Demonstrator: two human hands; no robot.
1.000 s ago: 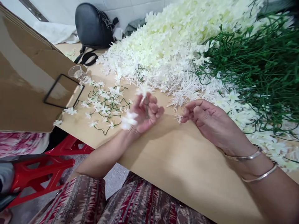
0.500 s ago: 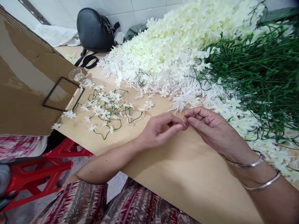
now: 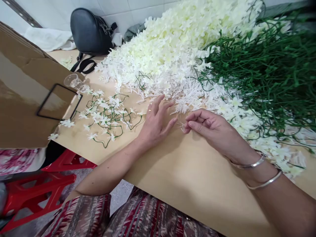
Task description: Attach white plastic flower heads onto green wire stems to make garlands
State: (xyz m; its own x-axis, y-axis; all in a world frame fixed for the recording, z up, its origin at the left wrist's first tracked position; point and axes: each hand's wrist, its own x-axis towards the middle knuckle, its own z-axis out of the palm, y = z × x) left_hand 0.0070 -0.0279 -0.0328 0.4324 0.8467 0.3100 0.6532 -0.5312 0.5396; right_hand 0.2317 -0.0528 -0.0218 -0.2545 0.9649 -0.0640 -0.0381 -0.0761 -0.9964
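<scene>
My right hand (image 3: 211, 130), with two silver bangles at its wrist, is closed in a pinch. A small sprig of fine white stamens (image 3: 181, 125) sticks out from its fingertips. To its left, my left hand (image 3: 154, 123) is open above the table, fingers spread and apart from my right hand. Beyond the fingers lies a heap of white artificial stamens (image 3: 181, 102), merging into a big mound of cream-white flower petals (image 3: 170, 46). Left of my left hand lie several white artificial flowers on green stems (image 3: 108, 113), loosely tangled.
At the right stands a thick tangle of green plastic stems (image 3: 266, 75). A cardboard box (image 3: 22, 89), black wire frame (image 3: 40, 107) and clear plastic cup (image 3: 71, 80) are at the left. Behind is a black bag (image 3: 90, 33). Red stools (image 3: 41, 187) stand below the table edge.
My left hand has parted from my right fingertips, moved left and away from me, and spread its fingers. My right hand remains pinched, with white stamens now showing. The view has shifted slightly.
</scene>
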